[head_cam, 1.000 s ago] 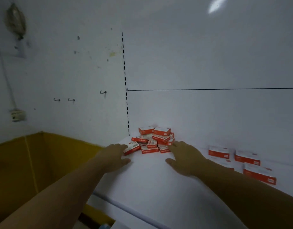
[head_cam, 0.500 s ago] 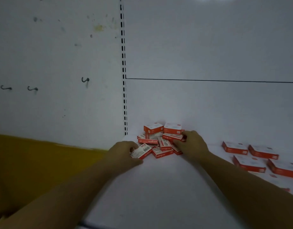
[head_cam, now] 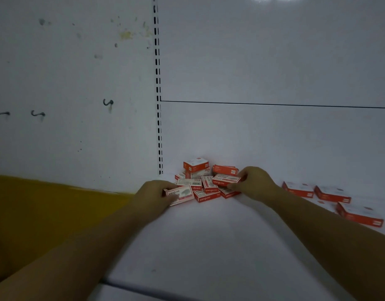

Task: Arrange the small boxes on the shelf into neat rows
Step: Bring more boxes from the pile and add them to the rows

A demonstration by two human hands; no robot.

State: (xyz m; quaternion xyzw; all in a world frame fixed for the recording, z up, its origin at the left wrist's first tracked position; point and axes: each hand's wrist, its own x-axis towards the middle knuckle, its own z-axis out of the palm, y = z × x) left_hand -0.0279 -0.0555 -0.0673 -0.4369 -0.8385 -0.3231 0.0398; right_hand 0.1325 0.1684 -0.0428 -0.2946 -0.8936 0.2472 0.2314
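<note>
A jumbled pile of several small red-and-white boxes point(head_cam: 203, 181) lies in the back left corner of the white shelf point(head_cam: 209, 240). My left hand point(head_cam: 152, 195) grips one box point(head_cam: 180, 194) at the pile's front left edge. My right hand point(head_cam: 254, 183) pinches another box point(head_cam: 226, 180) on the pile's right side, thumb below and fingers above. Several more of the same boxes point(head_cam: 330, 195) lie flat and loosely spaced further right on the shelf.
The shelf's white back panel point(head_cam: 274, 131) rises right behind the pile, with a slotted upright point(head_cam: 158, 105) at its left end. Left of the shelf is a white wall with small hooks point(head_cam: 108, 102) above a yellow band point(head_cam: 46, 213). The shelf's front edge point(head_cam: 126, 286) runs near the bottom.
Both hands have gone from reaching flat toward the pile to closing on boxes at its left and right sides. The view has moved closer and tilted.
</note>
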